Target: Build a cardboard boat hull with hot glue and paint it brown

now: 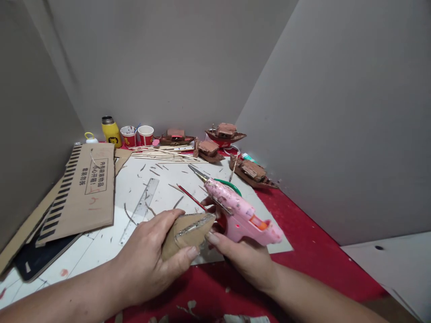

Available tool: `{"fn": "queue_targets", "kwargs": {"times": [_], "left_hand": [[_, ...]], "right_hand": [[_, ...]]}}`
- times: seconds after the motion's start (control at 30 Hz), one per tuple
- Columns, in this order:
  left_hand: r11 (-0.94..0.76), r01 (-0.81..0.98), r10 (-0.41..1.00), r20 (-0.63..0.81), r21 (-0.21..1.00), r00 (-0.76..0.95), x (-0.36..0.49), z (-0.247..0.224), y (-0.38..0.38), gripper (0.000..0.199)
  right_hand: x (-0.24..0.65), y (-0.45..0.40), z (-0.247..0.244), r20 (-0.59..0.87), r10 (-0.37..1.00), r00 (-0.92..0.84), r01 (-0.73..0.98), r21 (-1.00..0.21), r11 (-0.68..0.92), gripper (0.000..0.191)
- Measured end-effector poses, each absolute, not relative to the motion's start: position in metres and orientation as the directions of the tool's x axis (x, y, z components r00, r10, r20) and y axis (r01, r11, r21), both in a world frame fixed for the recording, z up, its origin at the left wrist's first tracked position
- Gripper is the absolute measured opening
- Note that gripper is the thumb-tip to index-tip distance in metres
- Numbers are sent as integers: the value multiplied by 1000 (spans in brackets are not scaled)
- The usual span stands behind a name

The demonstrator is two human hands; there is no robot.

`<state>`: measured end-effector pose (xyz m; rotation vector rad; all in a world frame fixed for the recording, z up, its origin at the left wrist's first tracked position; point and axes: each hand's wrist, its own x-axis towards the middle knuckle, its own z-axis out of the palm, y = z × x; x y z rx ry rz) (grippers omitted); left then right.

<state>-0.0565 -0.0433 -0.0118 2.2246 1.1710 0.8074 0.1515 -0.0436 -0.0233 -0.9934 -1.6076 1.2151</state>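
A small folded cardboard piece point(186, 232) with a glossy streak along its top is gripped by my left hand point(155, 251), thumb in front and fingers behind. My right hand point(245, 258) is wrapped round the handle of a pink glue gun point(242, 215), its metal nozzle pointing up and left, away from the cardboard. The right thumb is at the cardboard's right end; whether it presses on it is hard to tell. Behind the gun lie green-handled scissors point(230, 185), partly hidden, and a red pencil point(190, 196).
A clear ruler point(139, 211) and scraps lie on white paper point(128, 172). Large cardboard sheets point(90, 193) lean left. Thin sticks point(161, 153), two paper cups point(145, 135), a yellow bottle point(111, 133) and several brown model boats point(254, 172) stand toward the back. Grey walls surround the table.
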Motion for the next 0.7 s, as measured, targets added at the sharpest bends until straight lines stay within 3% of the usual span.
{"fn": "queue_targets", "kwargs": {"times": [0.1,0.3,0.53,0.7], "left_hand": [[-539,543,830,295,644,473,-55,-13,-44,46],[-585,508,799,343,632,494,-52,-10,-43,39],[-567,508,813,340,648,473,-47,-11,-47,36],[-446,525,873,223,725,435,-44,-7,-46,36]], "right_hand": [[148,-43,-21,85,930,-357,-64,-996,66,33],[144,-43,-19,58,878,-476,-134,-991,-7,35],[143,-50,-33,41,981,-190,-143,-990,14,33],[141,-46,-33,27,988,-150,-126,-992,8,31]]}}
